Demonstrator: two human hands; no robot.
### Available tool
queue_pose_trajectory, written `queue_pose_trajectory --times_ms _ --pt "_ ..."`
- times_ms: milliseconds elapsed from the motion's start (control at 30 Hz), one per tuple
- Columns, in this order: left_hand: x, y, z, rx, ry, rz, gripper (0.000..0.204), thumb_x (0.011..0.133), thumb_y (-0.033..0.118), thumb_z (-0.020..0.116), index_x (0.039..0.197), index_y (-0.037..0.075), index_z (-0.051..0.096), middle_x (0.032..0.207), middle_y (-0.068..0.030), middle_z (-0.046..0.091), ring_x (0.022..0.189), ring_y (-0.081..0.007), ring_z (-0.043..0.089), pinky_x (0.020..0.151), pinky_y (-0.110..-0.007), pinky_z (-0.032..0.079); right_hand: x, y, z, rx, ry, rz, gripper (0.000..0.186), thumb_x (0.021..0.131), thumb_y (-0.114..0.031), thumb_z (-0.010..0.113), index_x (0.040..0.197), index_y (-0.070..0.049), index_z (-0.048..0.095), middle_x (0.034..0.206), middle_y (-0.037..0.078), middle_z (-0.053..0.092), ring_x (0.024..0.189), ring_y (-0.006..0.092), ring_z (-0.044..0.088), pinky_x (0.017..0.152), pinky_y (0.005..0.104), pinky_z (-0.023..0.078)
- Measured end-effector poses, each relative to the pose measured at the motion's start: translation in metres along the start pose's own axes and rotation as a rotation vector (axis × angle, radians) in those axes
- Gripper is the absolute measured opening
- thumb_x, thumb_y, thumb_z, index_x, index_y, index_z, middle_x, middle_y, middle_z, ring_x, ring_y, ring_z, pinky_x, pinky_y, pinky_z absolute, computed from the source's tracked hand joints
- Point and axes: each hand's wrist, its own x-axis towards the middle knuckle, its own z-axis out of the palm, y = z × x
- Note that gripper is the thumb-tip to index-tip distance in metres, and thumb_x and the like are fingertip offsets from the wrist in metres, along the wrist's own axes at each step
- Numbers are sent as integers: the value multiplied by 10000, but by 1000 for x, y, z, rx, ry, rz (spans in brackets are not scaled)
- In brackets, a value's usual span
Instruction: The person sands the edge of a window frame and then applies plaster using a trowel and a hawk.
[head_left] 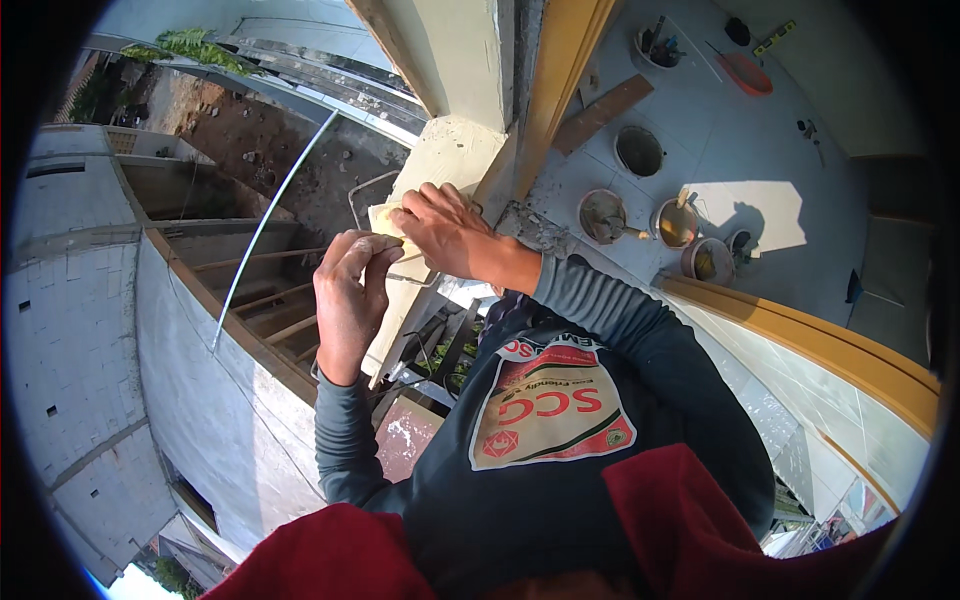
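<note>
The person's right hand (pixel 445 235) pressed flat on a pale sheet (pixel 385 222) lying on the outer edge of the cream ledge (pixel 450 150), while the left hand (pixel 350 290) pinched the sheet's near corner, fingers curled narrow. The step looked like smoothing or rubbing the ledge face. Buckets (pixel 640 150) stood apart on the tiled floor (pixel 740 130); a next stroke would call for steady pressure along the edge.

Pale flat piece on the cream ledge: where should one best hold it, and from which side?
Probably its free left edge, from the left: the pale flat piece is thin and lies flat on the ledge, the right hand covers its right part, and the left hand pinches there.
</note>
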Motion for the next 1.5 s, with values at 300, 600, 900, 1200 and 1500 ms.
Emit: queue_pose_trajectory --times_ms 300,600,900,1200,1500 --pt "-10 43 35 -146 62 -117 84 825 -90 695 884 -31 694 852 -118 697 773 -218 668 726 -298 518 -79 29 -41 213 284 123 427 885 -197 710 1255 -11 605 1159 136 546 1075 306 540 942 413 442" --pt "43 70 276 -357 -414 -87 47 860 -10 702 904 -24 711 859 -146 716 759 -226 684 716 -315 515 -327 164 -13 42 177 974 357 874 -247 706 1102 23 659 1093 194 617 1081 359 585 948 431 478" --pt "108 98 669 -352 -676 131 200 892 28 632 1084 11 687 950 -183 715 876 -355 692 758 -411 537 -507 293 23 398 227 1534 336 854 -202 744 1096 21 679 999 215 666 909 351 670 835 423 537" --pt "60 64 1028 163 -1072 353 270 883 218 655 1091 45 653 993 -143 666 964 -327 634 844 -415 539 -625 388 103 678 486 1834 377 900 -236 733 1207 -28 664 1035 181 670 890 285 685 788 369 552" --pt "17 -40 1208 326 -743 260 214 904 162 620 1088 71 681 1001 -104 666 979 -230 657 829 -385 551 -652 515 151 785 687 1928 333 905 -196 735 1186 -29 673 1033 140 685 852 216 650 762 343 541"
